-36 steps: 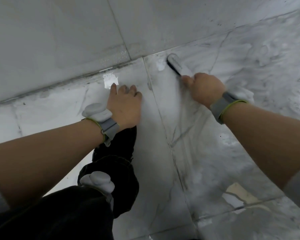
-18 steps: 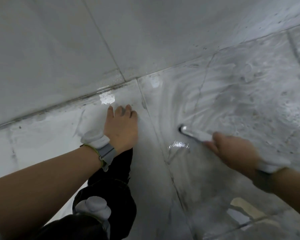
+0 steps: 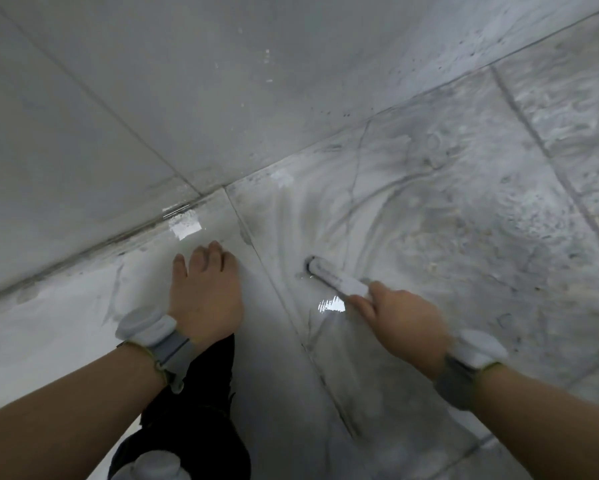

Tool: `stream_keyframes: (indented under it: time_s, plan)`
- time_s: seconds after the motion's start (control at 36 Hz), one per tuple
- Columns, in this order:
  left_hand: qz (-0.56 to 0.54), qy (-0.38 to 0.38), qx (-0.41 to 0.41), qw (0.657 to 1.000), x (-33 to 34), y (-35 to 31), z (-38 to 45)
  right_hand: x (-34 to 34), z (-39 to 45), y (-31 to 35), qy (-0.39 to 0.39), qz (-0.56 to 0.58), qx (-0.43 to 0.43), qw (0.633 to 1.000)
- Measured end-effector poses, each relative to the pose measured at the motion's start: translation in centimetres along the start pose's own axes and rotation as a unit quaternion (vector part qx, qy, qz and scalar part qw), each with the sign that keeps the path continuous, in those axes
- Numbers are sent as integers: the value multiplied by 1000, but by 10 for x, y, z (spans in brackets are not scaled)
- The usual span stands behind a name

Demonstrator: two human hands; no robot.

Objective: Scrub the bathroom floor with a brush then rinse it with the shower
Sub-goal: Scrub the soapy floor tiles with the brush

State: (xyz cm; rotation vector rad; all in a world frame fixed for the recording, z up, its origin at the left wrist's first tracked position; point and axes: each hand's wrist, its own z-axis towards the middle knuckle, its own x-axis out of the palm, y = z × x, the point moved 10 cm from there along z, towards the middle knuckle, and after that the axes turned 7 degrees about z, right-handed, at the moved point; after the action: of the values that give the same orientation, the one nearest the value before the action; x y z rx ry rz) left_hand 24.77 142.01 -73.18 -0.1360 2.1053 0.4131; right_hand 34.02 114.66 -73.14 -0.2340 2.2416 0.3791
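Since a second ago the brush [image 3: 336,280] has come back from the wall seam at 12 o'clock toward the person, and over the last half second it has barely shifted. Right hand [image 3: 400,315] is curled round the brush handle, head pointing to 10 o'clock and pressed on the wet floor [image 3: 464,237], probably so the bristles bite through the soapy swirls around it. Left hand [image 3: 204,299], at 9 o'clock of the brush and well apart from it, lies flat with fingers fairly straight on the paler tile, apparently propping the crouched body. Beyond both, the wall [image 3: 221,81] meets the floor in a grimy seam; scrubbing looks under way, rinsing not begun.
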Motion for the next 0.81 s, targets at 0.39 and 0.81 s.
stream_keyframes:
  time_s: [0.39,0.81]
  plan:
    - [8,1,76,997,-21,-46,12,-7,-1,-64,35,56,52,996]
    - [82,79,172,978,-33,-94,13,-19,27,-82,-22,126,116,985]
